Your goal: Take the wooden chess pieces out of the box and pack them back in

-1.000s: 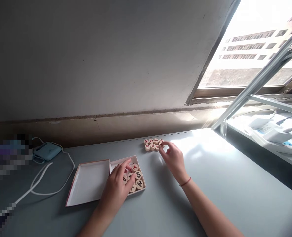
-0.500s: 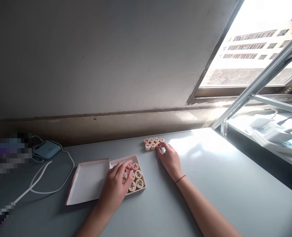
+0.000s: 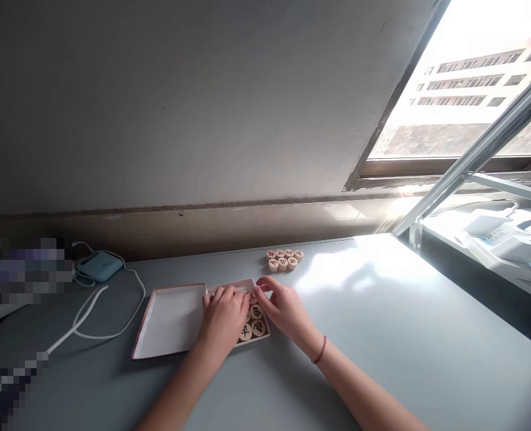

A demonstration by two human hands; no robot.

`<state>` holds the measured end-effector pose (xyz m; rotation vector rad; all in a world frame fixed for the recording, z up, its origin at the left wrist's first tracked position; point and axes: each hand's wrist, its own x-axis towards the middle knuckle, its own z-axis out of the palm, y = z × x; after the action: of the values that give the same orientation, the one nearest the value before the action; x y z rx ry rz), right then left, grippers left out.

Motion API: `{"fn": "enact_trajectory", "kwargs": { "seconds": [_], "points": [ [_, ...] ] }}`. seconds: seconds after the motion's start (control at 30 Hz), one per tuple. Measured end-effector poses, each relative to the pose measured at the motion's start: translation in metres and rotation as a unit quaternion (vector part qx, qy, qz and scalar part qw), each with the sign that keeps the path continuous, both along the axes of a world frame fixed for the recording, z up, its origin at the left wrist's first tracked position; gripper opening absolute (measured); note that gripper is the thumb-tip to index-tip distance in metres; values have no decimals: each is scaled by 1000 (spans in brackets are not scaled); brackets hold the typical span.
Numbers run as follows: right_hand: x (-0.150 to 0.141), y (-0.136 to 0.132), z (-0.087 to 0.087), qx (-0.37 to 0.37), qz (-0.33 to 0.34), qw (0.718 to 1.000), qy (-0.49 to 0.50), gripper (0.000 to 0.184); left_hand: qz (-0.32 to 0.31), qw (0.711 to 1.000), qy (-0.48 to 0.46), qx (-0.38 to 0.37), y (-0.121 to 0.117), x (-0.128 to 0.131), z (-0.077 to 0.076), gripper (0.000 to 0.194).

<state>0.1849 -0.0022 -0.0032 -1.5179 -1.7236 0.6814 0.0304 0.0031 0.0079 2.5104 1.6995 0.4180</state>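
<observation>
An open cardboard box (image 3: 261,339) lies on the desk, its white-lined lid (image 3: 175,320) folded out to the left. Round wooden Chinese chess pieces (image 3: 258,327) with black characters sit in the tray, with a red-marked one (image 3: 252,297) near its far right corner. My left hand (image 3: 224,311) lies palm down over the tray, fingers bent together among the pieces; whatever is under them is hidden. At the tray's far right corner, my right hand (image 3: 285,305) has thumb and forefinger slightly apart beside the red-marked piece, with no piece visible between them.
Several red-marked chess pieces (image 3: 283,263) stand in two rows behind the box. To the left are a light blue device (image 3: 99,266) and a looping white cable (image 3: 74,329). A metal frame with a shelf (image 3: 481,179) rises at the right, by the window.
My right hand has left the red-marked rows and come back to the box corner. My left hand has turned flatter and lower over the tray. The view has shifted slightly.
</observation>
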Motion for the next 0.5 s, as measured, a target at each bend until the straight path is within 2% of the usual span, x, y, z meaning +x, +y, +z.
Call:
{"fn": "enact_trajectory", "kwargs": {
  "seconds": [0.17, 0.23, 0.33, 0.43, 0.5],
  "points": [
    [0, -1, 4, -18, 4, 1000, 19, 25, -5, 998, -65, 8, -3, 6, -2, 22],
    [1, -1, 6, 3, -15, 1000, 9, 25, 0, 995, -102, 5, -3, 6, 0, 17],
    [2, -2, 8, 93, -17, 995, -25, 16, 22, 985, -172, 13, -2, 3, 5, 11],
    [3, -3, 9, 192, 53, 979, -47, 21, 20, 957, -287, -23, -3, -2, 12, 18],
    [2, -4, 7, 238, 75, 967, -56, 23, 19, 934, -352, -58, -5, -3, 16, 22]
  ]
}}
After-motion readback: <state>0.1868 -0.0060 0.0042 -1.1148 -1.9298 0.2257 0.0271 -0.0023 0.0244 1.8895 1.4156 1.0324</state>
